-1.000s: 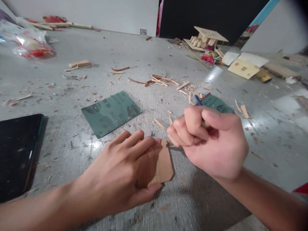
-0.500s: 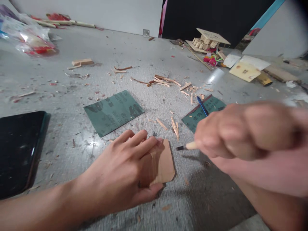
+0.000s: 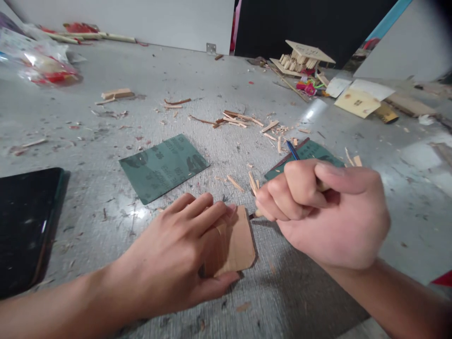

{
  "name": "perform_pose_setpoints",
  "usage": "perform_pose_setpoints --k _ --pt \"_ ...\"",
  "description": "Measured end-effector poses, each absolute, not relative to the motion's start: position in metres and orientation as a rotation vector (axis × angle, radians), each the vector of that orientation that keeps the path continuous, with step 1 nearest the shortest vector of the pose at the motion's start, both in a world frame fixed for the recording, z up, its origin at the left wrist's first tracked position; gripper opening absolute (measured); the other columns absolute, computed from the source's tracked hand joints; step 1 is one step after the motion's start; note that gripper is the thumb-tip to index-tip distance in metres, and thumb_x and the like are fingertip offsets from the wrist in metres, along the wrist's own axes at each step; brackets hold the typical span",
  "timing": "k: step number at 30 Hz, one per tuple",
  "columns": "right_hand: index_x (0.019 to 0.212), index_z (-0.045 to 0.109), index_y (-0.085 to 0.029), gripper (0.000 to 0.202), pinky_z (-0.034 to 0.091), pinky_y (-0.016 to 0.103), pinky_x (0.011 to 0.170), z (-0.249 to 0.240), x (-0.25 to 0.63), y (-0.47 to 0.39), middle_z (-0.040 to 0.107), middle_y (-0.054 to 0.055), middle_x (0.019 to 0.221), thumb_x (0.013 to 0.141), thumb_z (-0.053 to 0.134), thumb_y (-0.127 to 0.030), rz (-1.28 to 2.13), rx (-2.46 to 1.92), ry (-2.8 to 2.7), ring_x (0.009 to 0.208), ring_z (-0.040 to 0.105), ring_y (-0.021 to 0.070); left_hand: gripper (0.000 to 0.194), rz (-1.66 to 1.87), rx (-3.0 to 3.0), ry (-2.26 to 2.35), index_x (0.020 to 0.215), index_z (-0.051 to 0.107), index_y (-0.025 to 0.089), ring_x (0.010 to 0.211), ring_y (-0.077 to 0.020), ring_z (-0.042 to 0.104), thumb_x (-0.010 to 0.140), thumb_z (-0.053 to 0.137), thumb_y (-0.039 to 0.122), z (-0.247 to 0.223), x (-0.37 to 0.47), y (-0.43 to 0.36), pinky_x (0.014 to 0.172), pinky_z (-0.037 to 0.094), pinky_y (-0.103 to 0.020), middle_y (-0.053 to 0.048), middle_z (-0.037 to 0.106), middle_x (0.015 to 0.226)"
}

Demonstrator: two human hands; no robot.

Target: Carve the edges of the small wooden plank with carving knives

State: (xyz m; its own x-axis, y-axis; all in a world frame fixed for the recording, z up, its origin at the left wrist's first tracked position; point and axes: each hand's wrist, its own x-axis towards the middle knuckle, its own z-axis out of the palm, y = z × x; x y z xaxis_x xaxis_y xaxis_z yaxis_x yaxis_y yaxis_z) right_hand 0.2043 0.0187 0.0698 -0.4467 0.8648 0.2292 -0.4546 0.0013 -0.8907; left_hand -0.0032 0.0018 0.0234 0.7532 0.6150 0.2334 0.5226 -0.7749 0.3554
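Observation:
Flat on the table lies a small thin wooden board with rounded corners. My left hand is closed on it, fingers across its far side and thumb along its near edge, hiding its left part. My right hand is a fist around a small carving tool with a light wooden handle. Its dark flat tip points left, close by the board's right edge; whether they touch I cannot tell. Most of the handle is hidden inside the fist.
Two green sandpaper sheets lie beyond my hands, the right one partly covered and with a blue pen on it. Wood shavings are scattered about. A black tablet-like device is at left; a small wooden model stands at the back right.
My right hand has moved left and turned, bringing the tool's tip nearer the board's right edge. My left hand keeps its hold on the board.

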Motion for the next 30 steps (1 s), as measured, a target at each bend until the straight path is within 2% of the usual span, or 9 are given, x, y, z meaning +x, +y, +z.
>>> perform_pose_setpoints --k 7,14,24,30 --pt "0.056 0.022 -0.02 0.046 0.02 0.029 0.048 0.0653 0.2002 0.0215 0.017 -0.005 0.05 0.092 0.047 -0.034 1.673 -0.475 -1.224 0.046 0.017 0.0091 0.034 0.499 2.691 0.871 0.093 0.067 0.02 0.091 -0.0256 0.058 0.081 0.072 0.052 0.021 -0.0027 0.0027 0.075 0.041 -0.042 -0.005 0.068 0.111" --pt "0.057 0.023 -0.02 0.044 0.021 0.029 0.049 0.0638 0.202 0.0237 0.017 -0.005 0.05 0.093 0.044 -0.035 1.676 -0.456 -1.276 0.046 0.017 0.0094 0.04 0.519 2.723 0.864 0.104 0.067 0.02 0.09 -0.0254 0.058 0.085 0.068 0.054 0.0184 -0.0032 0.0026 0.075 0.042 -0.042 -0.008 0.068 0.11" --pt "0.058 0.023 -0.02 0.042 0.022 0.028 0.048 0.0644 0.2003 0.0242 0.017 -0.005 0.05 0.093 0.041 -0.034 1.671 -0.472 -1.269 0.046 0.017 0.0097 0.041 0.519 2.737 0.855 0.104 0.067 0.019 0.091 -0.0265 0.058 0.085 0.068 0.055 0.0183 -0.0029 0.0036 0.074 0.041 -0.042 -0.008 0.068 0.109" --pt "0.058 0.023 -0.02 0.047 0.023 0.028 0.048 0.0635 0.2004 0.0257 0.016 -0.006 0.052 0.096 0.042 -0.04 1.662 -0.473 -1.29 0.045 0.017 0.009 0.043 0.532 2.751 0.858 0.107 0.067 0.019 0.089 -0.025 0.057 0.086 0.066 0.056 0.0182 -0.0029 0.0034 0.073 0.041 -0.04 -0.007 0.067 0.106"
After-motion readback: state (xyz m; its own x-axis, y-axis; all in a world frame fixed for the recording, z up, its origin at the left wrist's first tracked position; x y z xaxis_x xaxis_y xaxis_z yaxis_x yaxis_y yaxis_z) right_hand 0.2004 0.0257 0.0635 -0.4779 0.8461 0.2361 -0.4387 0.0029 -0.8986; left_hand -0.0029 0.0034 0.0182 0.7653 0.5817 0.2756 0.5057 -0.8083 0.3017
